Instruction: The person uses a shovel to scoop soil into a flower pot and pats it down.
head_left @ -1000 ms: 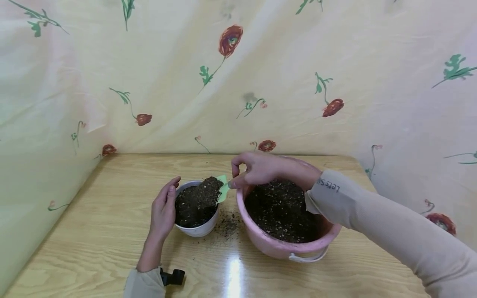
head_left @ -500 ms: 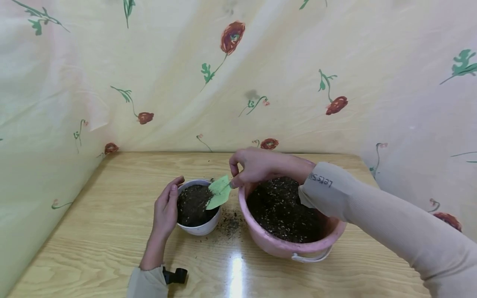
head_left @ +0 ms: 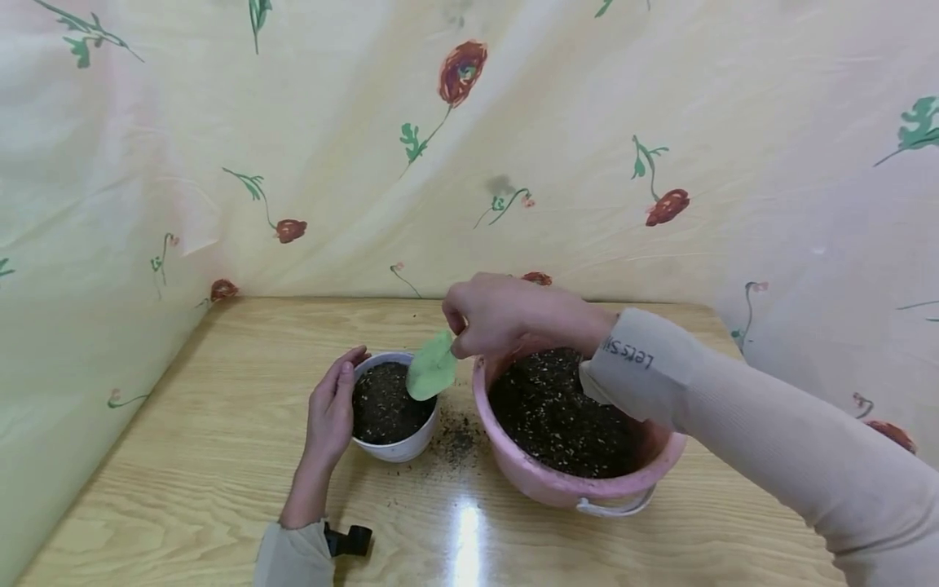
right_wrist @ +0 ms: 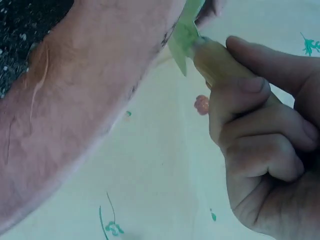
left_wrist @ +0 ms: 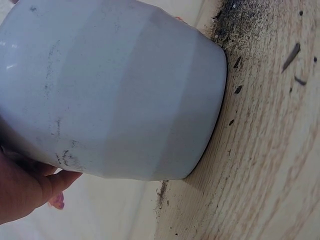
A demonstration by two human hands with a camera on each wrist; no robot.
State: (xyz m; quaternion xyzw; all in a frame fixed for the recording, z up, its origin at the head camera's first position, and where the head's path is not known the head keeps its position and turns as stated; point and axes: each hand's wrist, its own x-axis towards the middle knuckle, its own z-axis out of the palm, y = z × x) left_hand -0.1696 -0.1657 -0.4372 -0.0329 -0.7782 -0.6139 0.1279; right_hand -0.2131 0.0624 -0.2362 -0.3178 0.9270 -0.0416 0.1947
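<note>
A small trowel with a pale green blade [head_left: 431, 367] is gripped in my right hand [head_left: 499, 318]. Its wooden handle [right_wrist: 217, 62] shows between the curled fingers in the right wrist view. The blade is tilted over the right rim of a white pot [head_left: 399, 451], which holds dark soil [head_left: 389, 403]. My left hand [head_left: 332, 408] rests along the pot's left side with fairly straight fingers, the thumb near the rim. In the left wrist view, fingers [left_wrist: 45, 187] touch the soil-smudged wall of the pot.
A pink bucket [head_left: 528, 481] with a white handle [head_left: 616, 507] stands right of the pot, holding more dark soil. Spilled soil [head_left: 458, 440] lies between them on the wooden table [head_left: 220, 456]. Flowered cloth [head_left: 352, 163] hangs behind and at the sides.
The trowel has turned over, and the soil heaped on its blade has dropped into the pot. My right hand has risen slightly. My left hand has stayed at the pot.
</note>
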